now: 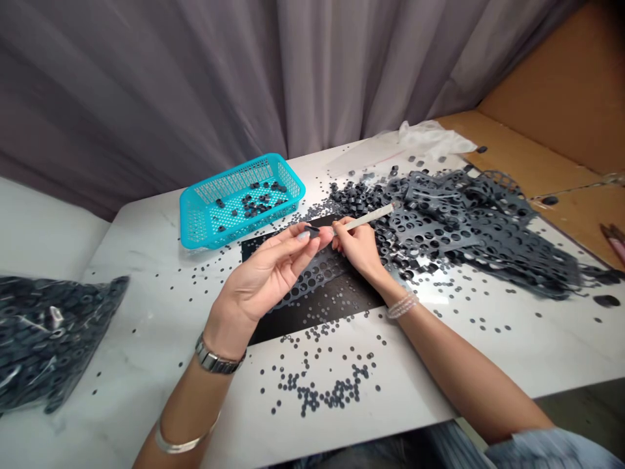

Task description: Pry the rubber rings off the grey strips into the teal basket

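Over the middle of the table, my left hand [273,273] pinches a small black foam piece [312,230] between thumb and fingers. Close beside it on the right, my right hand [359,251] is closed round a slim whitish stick-like tool [368,217]. The tool's upper end slants up to the right; its lower end points toward the black piece, and whether they touch is hard to tell. Under both hands lies a black mat [351,296], partly covered by a punched dark strip [317,277] with rows of round holes.
A turquoise basket [239,231] with some black pieces stands back left. Punched dark sheets [439,215] and loose black rings [359,195] heap up on the right. Small discs [336,391] scatter in front. A clear bag of black rings [53,345] lies far left, plastic film [434,137] behind.
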Motion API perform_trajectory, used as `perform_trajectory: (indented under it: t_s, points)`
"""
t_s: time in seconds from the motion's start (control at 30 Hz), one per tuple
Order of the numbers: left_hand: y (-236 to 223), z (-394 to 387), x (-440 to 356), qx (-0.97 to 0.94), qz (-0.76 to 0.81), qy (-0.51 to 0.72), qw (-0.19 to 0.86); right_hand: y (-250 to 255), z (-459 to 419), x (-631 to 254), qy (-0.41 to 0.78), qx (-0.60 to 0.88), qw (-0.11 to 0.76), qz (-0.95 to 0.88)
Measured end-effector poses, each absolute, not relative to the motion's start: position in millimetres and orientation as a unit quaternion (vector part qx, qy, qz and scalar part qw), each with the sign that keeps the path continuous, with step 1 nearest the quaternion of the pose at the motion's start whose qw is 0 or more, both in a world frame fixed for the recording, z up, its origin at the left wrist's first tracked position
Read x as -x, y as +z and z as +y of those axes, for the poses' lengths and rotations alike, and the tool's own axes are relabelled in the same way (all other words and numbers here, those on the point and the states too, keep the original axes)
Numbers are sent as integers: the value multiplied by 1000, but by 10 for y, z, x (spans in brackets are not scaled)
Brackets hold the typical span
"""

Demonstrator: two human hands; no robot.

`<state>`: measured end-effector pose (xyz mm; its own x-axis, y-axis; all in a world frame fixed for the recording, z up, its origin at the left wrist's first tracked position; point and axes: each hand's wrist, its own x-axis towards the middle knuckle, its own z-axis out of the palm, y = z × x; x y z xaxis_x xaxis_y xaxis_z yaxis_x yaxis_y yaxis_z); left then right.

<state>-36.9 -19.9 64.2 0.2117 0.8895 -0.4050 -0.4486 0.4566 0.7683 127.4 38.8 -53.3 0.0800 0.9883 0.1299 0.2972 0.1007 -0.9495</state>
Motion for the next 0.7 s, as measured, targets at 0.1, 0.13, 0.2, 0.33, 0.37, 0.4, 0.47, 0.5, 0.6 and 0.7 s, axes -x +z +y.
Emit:
perform_trajectory:
  t_s: [0.1, 0.13, 0.2, 0.33, 0.37, 0.4, 0.47, 0.5, 0.6, 0.7]
  points:
    - [634, -180, 400, -297, 444, 451, 715, -508, 376, -1277, 375, 560, 476, -566]
    - [626, -167, 420, -310, 452, 449, 705, -499, 370, -1277, 378, 558, 477, -564]
    - [599, -132, 468, -353, 482, 442, 669, -480, 353, -1276, 384, 552, 478, -566]
    - [489, -56, 544, -489, 537, 431, 535, -432, 303, -1251, 393, 528, 454, -601]
    - [444, -42, 552, -528, 548, 417, 498, -418, 287, -1240, 394, 522, 438, -616]
    - [391, -33, 555, -573, 561, 388, 455, -403, 271, -1227, 393, 516, 421, -634]
    - [264, -27, 551, -673, 586, 292, 344, -376, 239, -1200, 382, 508, 390, -667]
    - [195, -29, 544, -717, 592, 240, 279, -366, 225, -1187, 373, 505, 380, -680]
    - [1, -38, 517, -796, 575, 140, 127, -350, 198, -1160, 348, 497, 367, -705]
    - [-113, -33, 498, -815, 565, 107, 75, -348, 189, -1147, 335, 492, 356, -721]
